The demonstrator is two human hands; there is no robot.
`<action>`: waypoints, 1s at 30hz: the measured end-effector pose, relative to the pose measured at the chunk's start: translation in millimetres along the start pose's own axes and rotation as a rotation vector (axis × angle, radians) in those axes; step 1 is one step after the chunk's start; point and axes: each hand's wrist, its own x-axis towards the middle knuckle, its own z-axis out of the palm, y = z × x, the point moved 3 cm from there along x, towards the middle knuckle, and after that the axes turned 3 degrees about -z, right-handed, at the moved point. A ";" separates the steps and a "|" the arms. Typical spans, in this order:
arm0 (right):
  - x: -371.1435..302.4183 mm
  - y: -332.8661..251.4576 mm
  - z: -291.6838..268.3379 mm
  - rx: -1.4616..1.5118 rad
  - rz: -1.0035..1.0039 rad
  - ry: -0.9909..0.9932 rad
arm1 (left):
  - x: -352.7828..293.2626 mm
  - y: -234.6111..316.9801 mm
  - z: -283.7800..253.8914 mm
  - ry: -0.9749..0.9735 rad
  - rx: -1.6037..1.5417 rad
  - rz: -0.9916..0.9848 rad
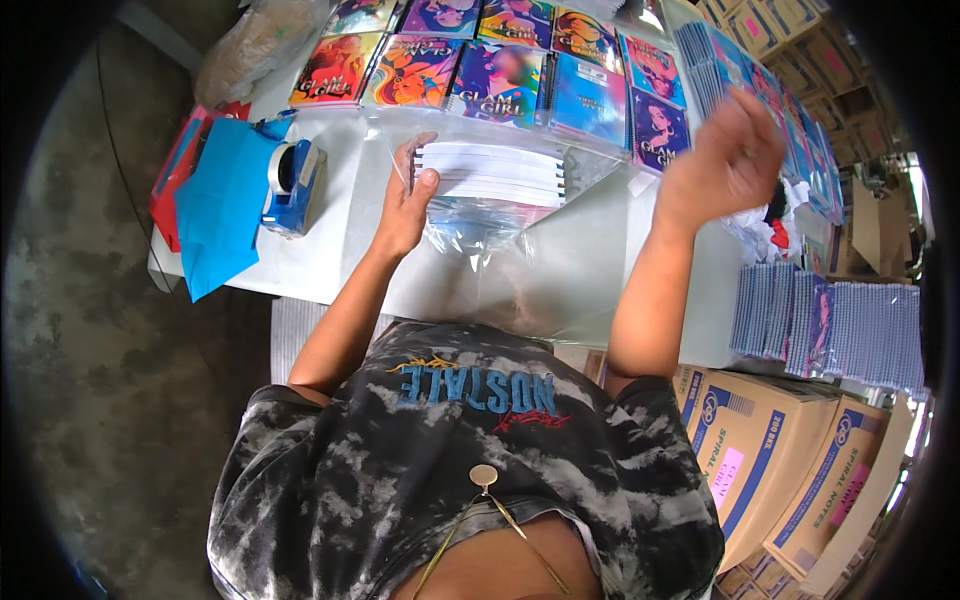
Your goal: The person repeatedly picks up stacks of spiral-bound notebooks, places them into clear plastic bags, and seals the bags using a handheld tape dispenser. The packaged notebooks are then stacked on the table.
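The left hand (408,205) pinched the left end of the spiral-notebook stack (490,172) in clear plastic (478,230) over the desk (425,290), probably keeping its edges aligned; the right hand (725,165) hung apart, too blurred to tell its grip.

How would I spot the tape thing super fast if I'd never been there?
Find the big white table. Look left of the person's left hand, next to a light-blue sheet that hangs over the table's edge. The tape dispenser is the chunky, darker blue thing, and unlike the flat sheet, it has a roll of tape in it.
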 end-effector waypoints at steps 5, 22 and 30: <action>-102.8 28.9 -33.2 0.119 0.508 -0.332 | -3.5 -0.2 0.9 -0.008 -0.082 0.172; -154.5 -26.6 20.7 -0.746 0.205 -0.590 | -29.2 62.6 44.6 0.001 0.843 0.254; -156.1 -27.7 24.2 -0.456 0.051 -0.820 | 76.4 87.0 10.0 -0.275 0.385 0.061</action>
